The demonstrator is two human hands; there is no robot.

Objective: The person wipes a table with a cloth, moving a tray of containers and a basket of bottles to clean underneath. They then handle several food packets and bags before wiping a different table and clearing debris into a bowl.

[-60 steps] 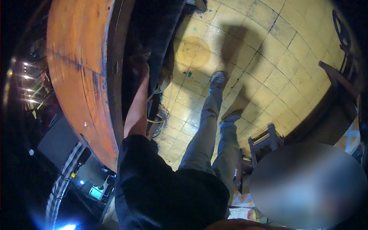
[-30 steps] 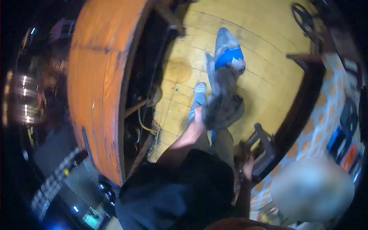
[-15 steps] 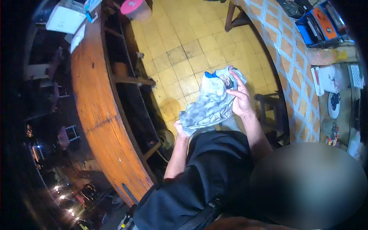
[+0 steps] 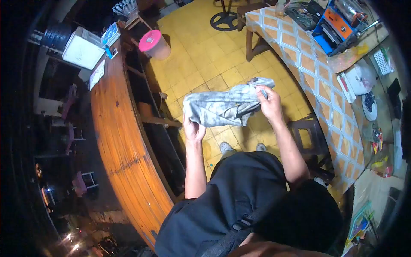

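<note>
A grey and white mottled cloth point(image 4: 222, 107) is stretched in the air between my two hands, above the yellow tiled floor. My left hand point(image 4: 193, 127) holds its left end, the fingers partly hidden behind the fabric. At the other end my right hand point(image 4: 269, 103) pinches a bunched part between thumb and fingers. Folds run along the cloth's length, and its lower right edge hangs loose.
A long wooden counter point(image 4: 120, 145) curves along my left, with a white box point(image 4: 83, 48) at its far end. A pink-lidded bucket point(image 4: 154, 44) stands on the floor. To my right are a table with a diamond-patterned cover point(image 4: 317, 85) and a dark stool point(image 4: 309, 135).
The cloth has gone from slanting and bunched to stretched nearly level. My left hand has risen and moved forward; the blue patch on the cloth no longer shows. The view has shifted.
</note>
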